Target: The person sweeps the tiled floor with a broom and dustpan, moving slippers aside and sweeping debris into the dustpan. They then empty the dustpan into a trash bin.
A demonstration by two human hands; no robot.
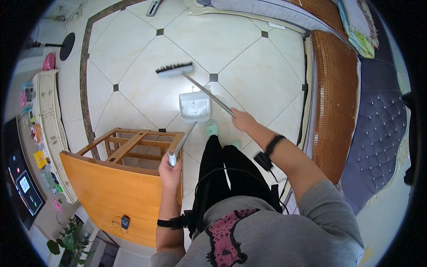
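My left hand point(170, 172) is closed round the grip of a long-handled dustpan point(195, 105). The white pan rests on the tiled floor just ahead of my feet, with some small specks in it. My right hand point(243, 120) is wrapped round the grey stick of a broom point(175, 70). Its light grey head with dark bristles lies beyond the pan, bristles facing away from me. The broom's stick slants from the head back to my right hand, passing over the pan's right side.
A wooden table point(120, 191) with a slatted frame stands close on my left. A sofa with a brown woven seat mat point(336, 102) runs along the right. Farther left are a cream cabinet point(50, 111) and a screen point(24, 182). A dark round base point(67, 46) stands at the far left.
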